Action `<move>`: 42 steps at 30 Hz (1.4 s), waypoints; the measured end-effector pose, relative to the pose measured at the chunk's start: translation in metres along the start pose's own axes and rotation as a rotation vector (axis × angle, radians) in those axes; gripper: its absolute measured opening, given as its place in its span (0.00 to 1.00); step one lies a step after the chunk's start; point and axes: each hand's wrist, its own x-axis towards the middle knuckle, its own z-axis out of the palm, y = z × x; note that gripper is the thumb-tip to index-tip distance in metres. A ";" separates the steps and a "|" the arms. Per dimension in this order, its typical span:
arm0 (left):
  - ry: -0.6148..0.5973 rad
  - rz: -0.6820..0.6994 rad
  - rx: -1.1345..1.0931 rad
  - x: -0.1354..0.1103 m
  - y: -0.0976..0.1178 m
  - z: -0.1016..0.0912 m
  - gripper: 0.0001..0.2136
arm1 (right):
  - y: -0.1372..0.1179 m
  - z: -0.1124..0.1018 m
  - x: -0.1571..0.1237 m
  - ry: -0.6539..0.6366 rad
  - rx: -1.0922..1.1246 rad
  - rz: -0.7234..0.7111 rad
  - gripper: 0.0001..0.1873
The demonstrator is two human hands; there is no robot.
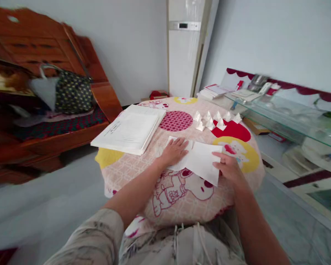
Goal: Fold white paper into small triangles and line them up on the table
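White paper (202, 158) lies on the cloth-covered round table in front of me. Its left part is beneath my left hand (175, 150), which rests flat with the fingers stretched out. At the right edge, my right hand (227, 165) has hold of the paper, with its index finger lying on top. Near the middle, the outline is uneven at top and bottom; whether this is one sheet or two pieces I cannot tell. Beyond my hands, several small pointed folded-paper shapes (209, 121) stand in rows.
A thick stack of white paper (132, 127) lies at the table's left side. The tablecloth (143, 213) has cartoon prints. To the right is a glass-topped cabinet (287, 114) bearing papers and containers. A wooden bench (105, 99) with bags stands left, and a tall white appliance (183, 55) behind.
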 end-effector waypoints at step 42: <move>0.017 -0.005 -0.024 0.000 0.000 -0.001 0.26 | 0.006 -0.014 -0.021 -0.184 0.140 0.106 0.32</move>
